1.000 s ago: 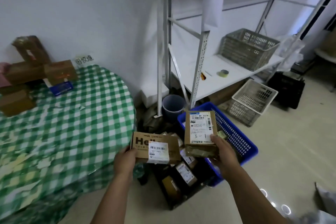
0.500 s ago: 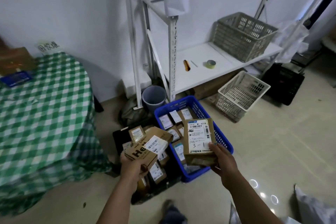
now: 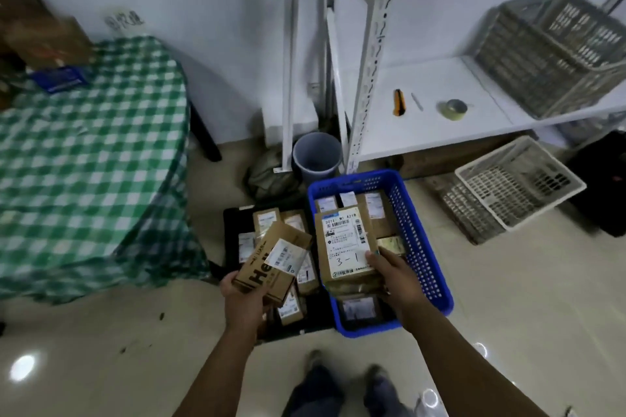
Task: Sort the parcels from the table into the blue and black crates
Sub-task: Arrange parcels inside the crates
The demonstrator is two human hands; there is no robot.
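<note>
A person is seen from above, standing over two crates on a pale tiled floor. The left hand (image 3: 242,296) grips one end of a long brown cardboard parcel printed with dark lettering (image 3: 267,267). Its fingers curl round the parcel, which is tilted above the black plastic crate (image 3: 233,213). The right hand (image 3: 396,278) grips the lower edge of a squarer brown cardboard parcel with a white label marked "3-1" (image 3: 345,240), thumb on top, above the blue perforated plastic crate (image 3: 423,247).

The crates sit side by side, black on the left, and both hold several labelled brown parcels. To the left is the table draped in a green-and-white checked cloth (image 3: 84,162), with blurred brown boxes (image 3: 44,37) at its far corner.

Behind the crates are a grey plastic bucket (image 3: 316,154) and a white metal shelving unit (image 3: 423,85). On the shelf lie an orange utility knife (image 3: 399,102), a roll of tape (image 3: 455,108) and a grey slatted basket (image 3: 548,54). A white slatted basket (image 3: 518,183) rests on the floor to the right.
</note>
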